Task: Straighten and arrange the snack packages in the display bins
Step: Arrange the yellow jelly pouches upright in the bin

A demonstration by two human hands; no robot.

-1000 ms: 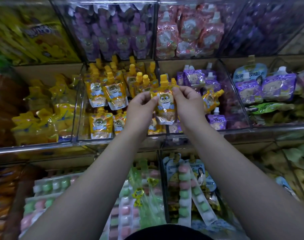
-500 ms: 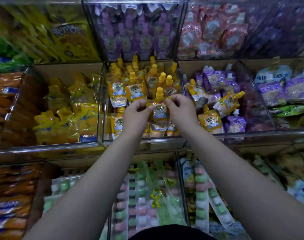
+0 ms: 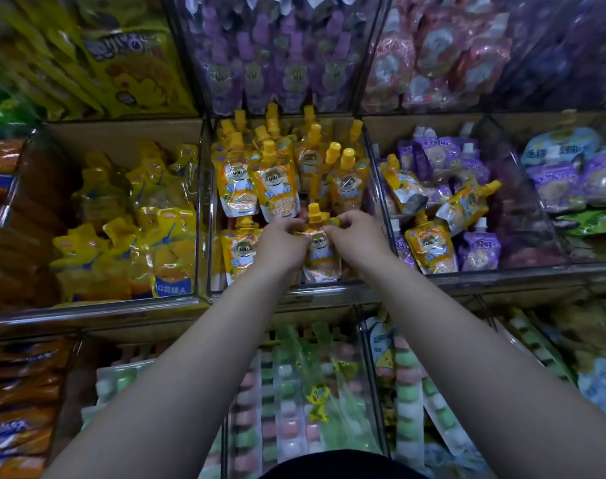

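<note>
Two-handed pinch on one orange pouch (image 3: 320, 250), front row of the middle bin (image 3: 294, 292). Clamped at the shoulders just under the cap: left hand (image 3: 280, 242) fingers (image 3: 294, 224) on the left corner, right hand (image 3: 358, 238) fingers (image 3: 339, 224) on the right corner. Held upright, cap up, printed face forward, base low behind the bin's front wall. Neighbour pouch (image 3: 241, 250) standing just to its left in the same bin; further rows upright at the bin's back.

Likely step: seating this pouch in the front row. To do it well:
- Lower straight, cap vertical, face square to the bin's front wall.
- Settle the base flat on the bin floor before letting go.
- Nudge against the neighbour pouch so no gap lets it tip.
- Release both corners together; otherwise expect a lean.
- Soft body, slick film: light pinch enough, no squeezing.

Right of the middle bin, in the purple bin (image 3: 536, 209): three stray orange pouches (image 3: 429, 245) lying askew, probably next to move over.
</note>
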